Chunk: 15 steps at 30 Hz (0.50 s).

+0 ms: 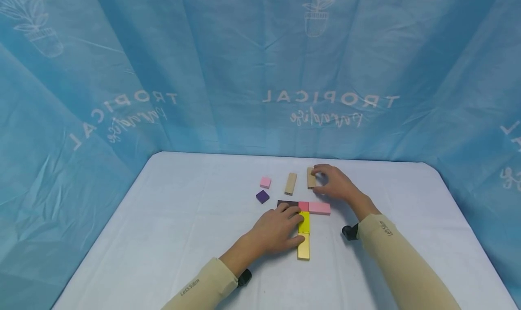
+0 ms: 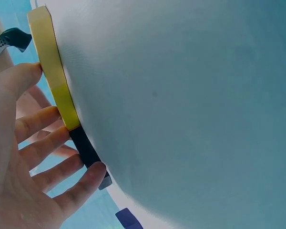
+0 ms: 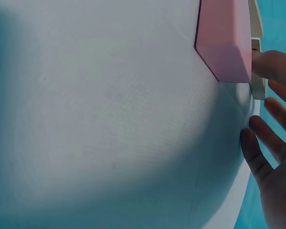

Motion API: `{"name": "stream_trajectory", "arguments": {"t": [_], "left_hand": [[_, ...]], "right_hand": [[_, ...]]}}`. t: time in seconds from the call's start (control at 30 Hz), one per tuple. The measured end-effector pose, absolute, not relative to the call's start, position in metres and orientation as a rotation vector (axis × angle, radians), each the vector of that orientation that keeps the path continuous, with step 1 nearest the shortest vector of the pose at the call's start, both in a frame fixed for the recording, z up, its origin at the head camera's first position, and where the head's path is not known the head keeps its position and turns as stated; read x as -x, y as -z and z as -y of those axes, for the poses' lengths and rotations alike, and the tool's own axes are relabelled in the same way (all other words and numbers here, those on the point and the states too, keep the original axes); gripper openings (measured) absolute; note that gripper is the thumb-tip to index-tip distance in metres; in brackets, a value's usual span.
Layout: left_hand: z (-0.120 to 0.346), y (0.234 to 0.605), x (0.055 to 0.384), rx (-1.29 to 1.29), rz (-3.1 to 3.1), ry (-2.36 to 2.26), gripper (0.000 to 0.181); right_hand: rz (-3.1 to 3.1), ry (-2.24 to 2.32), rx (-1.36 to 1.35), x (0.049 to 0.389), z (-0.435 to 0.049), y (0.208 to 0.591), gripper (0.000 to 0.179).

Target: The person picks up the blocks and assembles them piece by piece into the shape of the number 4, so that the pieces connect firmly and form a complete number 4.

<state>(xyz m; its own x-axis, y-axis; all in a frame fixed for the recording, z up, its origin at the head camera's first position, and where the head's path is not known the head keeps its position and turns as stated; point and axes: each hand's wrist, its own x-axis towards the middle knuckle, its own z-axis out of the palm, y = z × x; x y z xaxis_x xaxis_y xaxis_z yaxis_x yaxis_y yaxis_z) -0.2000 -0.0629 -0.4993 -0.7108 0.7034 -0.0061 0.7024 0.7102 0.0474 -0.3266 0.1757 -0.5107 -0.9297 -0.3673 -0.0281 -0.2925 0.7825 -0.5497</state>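
Observation:
Blocks lie in a T: a black block [image 1: 288, 203], a red block [image 1: 303, 206] and a pink block [image 1: 319, 208] form the bar, while a yellow block [image 1: 305, 224] and a gold block [image 1: 303, 251] form the stem. My left hand [image 1: 274, 231] rests along the left of this T with fairly straight fingers. Its thumb touches the gold block; its fingertips meet the yellow and black ones. Farther back, my right hand [image 1: 335, 183] pinches a plain wooden block [image 1: 311, 179] between thumb and forefinger, at its near and far ends.
Another wooden block [image 1: 291, 184] lies left of the pinched one. Beyond it to the left are a small pink block [image 1: 265, 182] and a purple block [image 1: 262, 196]. A blue printed curtain [image 1: 228, 75] stands behind the white table [image 1: 163, 219].

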Motion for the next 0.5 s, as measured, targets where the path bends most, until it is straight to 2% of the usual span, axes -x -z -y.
{"name": "stream_trajectory", "arguments": {"t": [0.5], "left_hand": [[0.0634, 0.4975, 0.1989, -1.180, -2.884, -0.061, 0.054]], "right_hand": [[-2.856, 0.797, 0.527, 0.3286, -0.1755, 0.5145, 0.050]]}}
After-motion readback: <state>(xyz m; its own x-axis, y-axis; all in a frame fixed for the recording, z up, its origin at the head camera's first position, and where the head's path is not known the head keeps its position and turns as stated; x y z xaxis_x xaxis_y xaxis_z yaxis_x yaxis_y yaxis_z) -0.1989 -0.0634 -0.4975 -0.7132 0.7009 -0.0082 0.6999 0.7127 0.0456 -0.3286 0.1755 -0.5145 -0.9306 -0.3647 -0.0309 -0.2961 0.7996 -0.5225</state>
